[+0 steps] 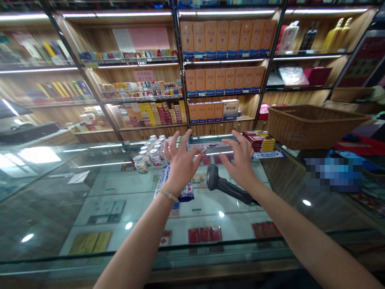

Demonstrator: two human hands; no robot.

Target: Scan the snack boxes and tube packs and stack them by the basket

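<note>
Both hands are raised over the glass counter point(144, 218). My left hand point(180, 160), with a beaded bracelet at the wrist, has its fingers spread and holds nothing. Beneath it lie blue-and-white packets point(187, 192), partly hidden by the hand. Several small lidded jars point(149, 152) stand in rows just left of it. My right hand point(240, 162) is likewise spread and holds nothing. A black barcode scanner point(230, 186) lies on the glass below it, its handle end partly covered by the forearm. Between the hands a small pale stick-like item point(206, 150) shows near the left thumb.
Stacked red-and-yellow boxes point(259, 141) and a wicker basket point(313, 124) stand at the right. A white paper point(79, 177) lies at the left. Inside the case are red packs point(205, 234). Shelves behind hold orange boxes point(222, 38) and small cartons point(150, 114).
</note>
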